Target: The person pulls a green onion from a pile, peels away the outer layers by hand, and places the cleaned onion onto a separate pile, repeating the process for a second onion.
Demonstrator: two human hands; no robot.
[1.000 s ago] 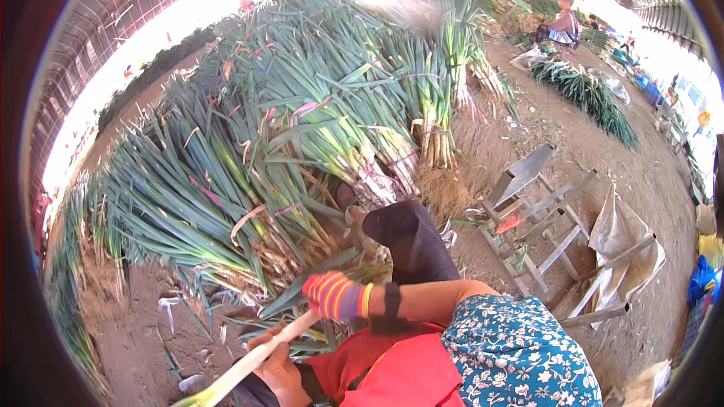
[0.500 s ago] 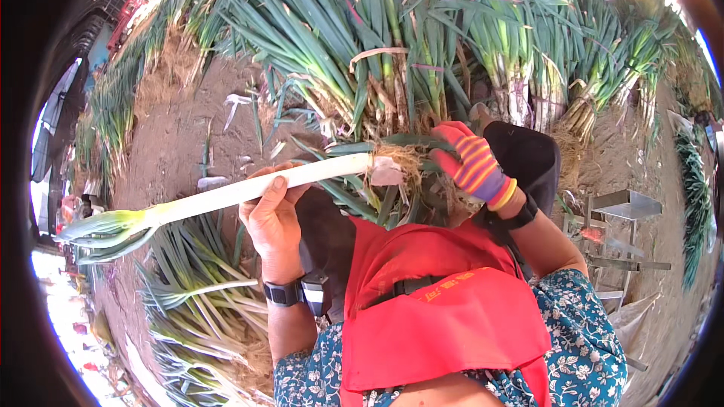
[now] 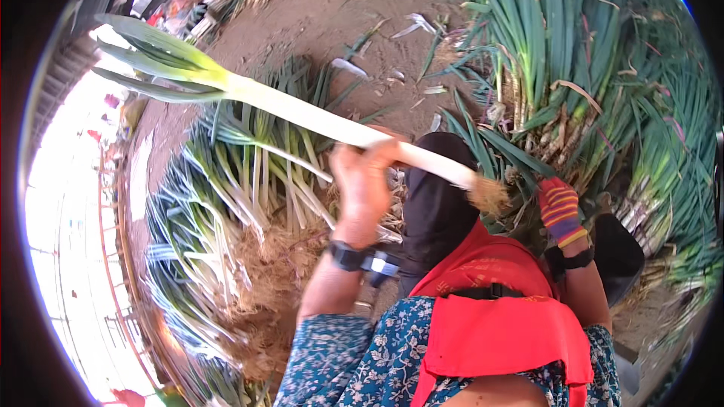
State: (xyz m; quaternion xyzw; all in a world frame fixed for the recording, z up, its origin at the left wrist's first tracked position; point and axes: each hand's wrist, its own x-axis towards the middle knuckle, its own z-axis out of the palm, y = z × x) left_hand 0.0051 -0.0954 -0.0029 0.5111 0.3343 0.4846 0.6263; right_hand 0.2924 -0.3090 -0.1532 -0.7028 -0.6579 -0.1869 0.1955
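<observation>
My bare left hand is closed around the white stalk of a large green onion. The onion lies slantwise across the view, its green leaves up at the far left. Its brown root tuft hangs above my lap, nearer my right hand. My right hand, in a striped red, yellow and purple glove, is curled on the end of a loose dark green onion leaf, apart from the stalk. The fingertips of that hand are partly hidden.
A pile of green onions with white stalks and tangled roots lies at my left. Tied bundles of green onions stand at the far right. Scraps of pale peel litter the dirt floor. My dark-clad knee is below the stalk.
The view has swung to the left. The onion in my left hand now tilts with its leaves higher than its roots. My right hand's fingers have curled in, farther from the root end.
</observation>
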